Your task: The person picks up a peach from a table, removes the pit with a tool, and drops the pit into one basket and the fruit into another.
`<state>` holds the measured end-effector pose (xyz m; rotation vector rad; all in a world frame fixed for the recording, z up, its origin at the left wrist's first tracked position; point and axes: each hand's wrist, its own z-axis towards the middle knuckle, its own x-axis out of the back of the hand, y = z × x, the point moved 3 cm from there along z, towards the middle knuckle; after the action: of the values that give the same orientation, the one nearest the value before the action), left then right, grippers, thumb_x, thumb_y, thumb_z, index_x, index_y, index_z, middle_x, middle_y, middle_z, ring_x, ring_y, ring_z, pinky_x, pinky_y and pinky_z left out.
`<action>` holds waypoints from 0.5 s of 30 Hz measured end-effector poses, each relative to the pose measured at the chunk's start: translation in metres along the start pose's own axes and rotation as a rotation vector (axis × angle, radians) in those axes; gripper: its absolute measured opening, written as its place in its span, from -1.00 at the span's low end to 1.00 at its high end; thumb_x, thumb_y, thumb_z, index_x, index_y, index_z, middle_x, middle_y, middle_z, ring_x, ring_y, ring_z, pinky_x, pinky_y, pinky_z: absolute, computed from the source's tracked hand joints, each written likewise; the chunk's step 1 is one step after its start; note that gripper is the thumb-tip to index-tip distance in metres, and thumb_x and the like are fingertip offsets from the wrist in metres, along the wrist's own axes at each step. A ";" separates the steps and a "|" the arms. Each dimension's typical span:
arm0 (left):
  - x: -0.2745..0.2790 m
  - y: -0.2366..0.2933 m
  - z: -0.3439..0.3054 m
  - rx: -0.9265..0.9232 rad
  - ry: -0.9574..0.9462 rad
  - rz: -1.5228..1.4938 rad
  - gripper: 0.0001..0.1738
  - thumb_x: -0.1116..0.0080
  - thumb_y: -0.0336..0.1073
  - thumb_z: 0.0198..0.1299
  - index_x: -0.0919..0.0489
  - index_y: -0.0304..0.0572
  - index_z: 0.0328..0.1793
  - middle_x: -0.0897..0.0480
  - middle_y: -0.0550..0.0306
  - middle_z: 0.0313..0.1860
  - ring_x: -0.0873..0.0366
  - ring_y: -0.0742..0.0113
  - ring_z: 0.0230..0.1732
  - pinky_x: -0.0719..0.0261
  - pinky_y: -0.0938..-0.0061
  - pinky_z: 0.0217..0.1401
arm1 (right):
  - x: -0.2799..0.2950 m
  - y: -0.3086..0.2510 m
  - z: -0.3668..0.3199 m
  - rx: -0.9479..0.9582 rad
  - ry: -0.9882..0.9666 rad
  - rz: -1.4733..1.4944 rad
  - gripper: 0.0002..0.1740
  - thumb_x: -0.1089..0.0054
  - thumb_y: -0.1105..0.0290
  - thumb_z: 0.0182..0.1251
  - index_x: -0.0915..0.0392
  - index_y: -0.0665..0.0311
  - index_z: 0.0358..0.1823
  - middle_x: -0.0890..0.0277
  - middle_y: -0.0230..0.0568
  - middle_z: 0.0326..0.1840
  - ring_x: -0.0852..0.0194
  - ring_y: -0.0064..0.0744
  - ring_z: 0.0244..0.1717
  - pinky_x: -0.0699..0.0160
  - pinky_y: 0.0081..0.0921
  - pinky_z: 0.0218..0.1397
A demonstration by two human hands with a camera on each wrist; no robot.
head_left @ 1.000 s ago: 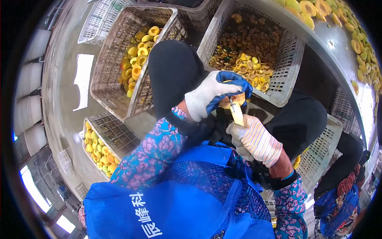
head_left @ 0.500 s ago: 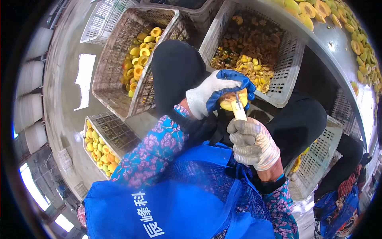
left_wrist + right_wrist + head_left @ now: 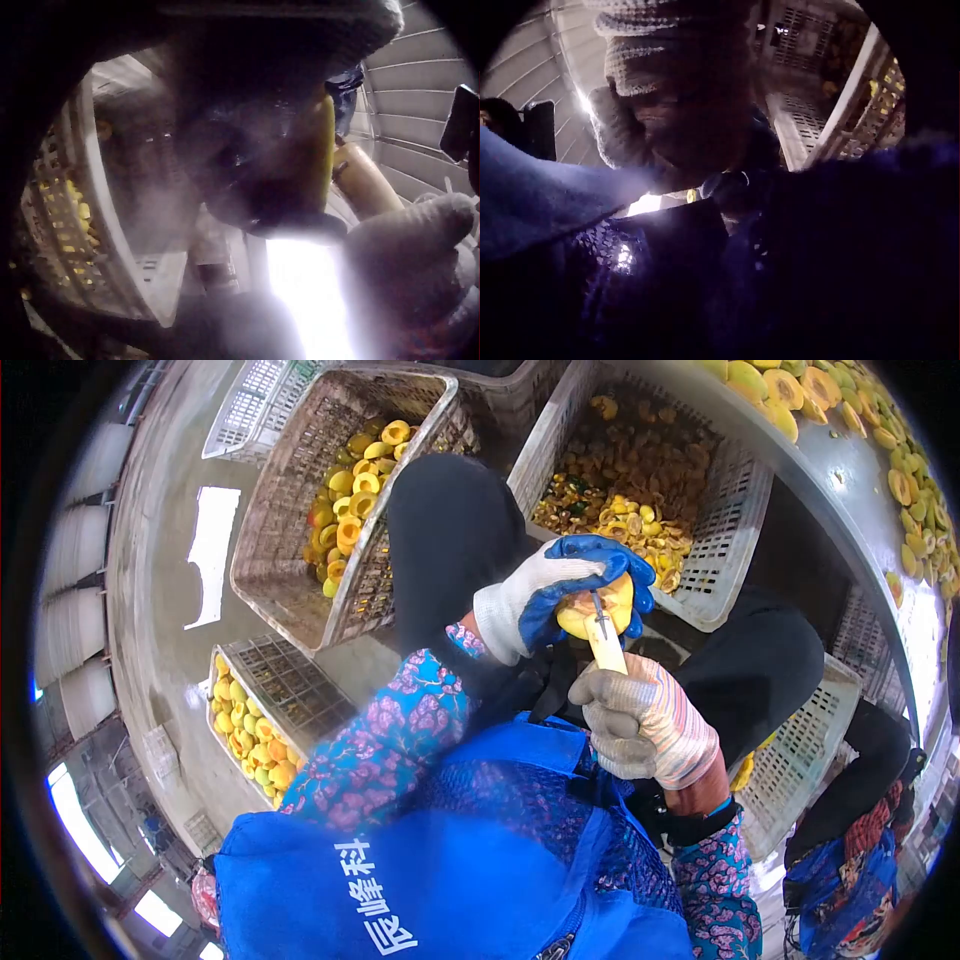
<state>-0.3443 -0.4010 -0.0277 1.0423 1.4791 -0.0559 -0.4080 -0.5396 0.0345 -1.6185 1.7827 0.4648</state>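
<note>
In a white and blue glove, the left hand (image 3: 560, 590) grips a halved yellow fruit (image 3: 577, 622), cut side toward the body. The right hand (image 3: 650, 722), in a striped glove with grey fingers, holds the pale handle (image 3: 608, 648) of a small tool whose metal tip lies against the fruit's cut face. The left wrist view shows the fruit's yellow edge (image 3: 328, 142) beside the dark left glove, the handle (image 3: 367, 180) and the right hand (image 3: 412, 262). Dark and blurred in the right wrist view, the right hand (image 3: 675, 97) hides the tool.
A crate (image 3: 262, 560) of fruit halves stands at the left, and another (image 3: 738, 530) with dark and yellow pieces stands ahead. Whole-looking yellow fruit fill a lower-left crate (image 3: 315, 690). A metal table (image 3: 835, 470) with fruit halves runs along the right, where another person (image 3: 850, 880) sits.
Both hands have shifted slightly right since the first frame. The fruit's cut face has turned more into view, and the tool tip has moved against it.
</note>
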 end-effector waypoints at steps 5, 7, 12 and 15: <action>0.004 0.001 0.008 -0.108 -0.024 -0.024 -0.51 0.03 -0.02 0.35 -0.50 -0.37 0.09 -0.62 -0.11 -0.17 -0.60 0.13 -0.16 -0.57 0.31 -0.08 | -0.002 0.006 0.011 0.062 -0.203 0.300 -0.78 -0.11 0.31 0.38 -0.46 0.36 -0.19 -0.08 -0.56 -0.73 0.01 -0.72 -0.86 0.09 -0.66 -0.87; 0.003 -0.005 0.008 -0.117 -0.005 -0.037 -0.50 0.03 -0.01 0.36 -0.49 -0.36 0.12 -0.61 -0.13 -0.14 -0.59 0.11 -0.15 -0.58 0.29 -0.07 | 0.003 0.005 0.013 0.065 -0.234 0.345 -0.78 -0.09 0.32 0.40 -0.46 0.37 -0.17 -0.08 -0.54 -0.73 0.01 -0.71 -0.87 0.08 -0.65 -0.88; -0.010 -0.003 -0.001 -0.104 0.039 -0.081 -0.48 0.01 -0.01 0.35 -0.43 -0.29 0.21 -0.56 -0.16 0.04 -0.59 0.02 -0.04 -0.60 0.21 -0.04 | 0.009 0.008 0.007 -0.001 -0.397 0.448 -0.75 -0.01 0.32 0.45 -0.48 0.41 -0.14 -0.15 -0.48 -0.74 0.01 -0.67 -0.90 0.05 -0.64 -0.91; -0.007 -0.003 -0.002 -0.092 -0.014 -0.117 -0.52 -0.01 -0.04 0.33 -0.45 -0.25 0.20 -0.56 -0.15 0.02 -0.59 0.00 -0.04 -0.61 0.21 -0.06 | -0.001 0.013 0.009 -0.024 -0.470 0.540 -0.75 -0.02 0.30 0.45 -0.49 0.38 -0.16 -0.14 -0.48 -0.74 0.02 -0.67 -0.91 0.05 -0.64 -0.91</action>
<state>-0.3492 -0.4052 -0.0234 0.8791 1.5153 -0.0775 -0.4186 -0.5310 0.0265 -0.9130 1.8182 1.0211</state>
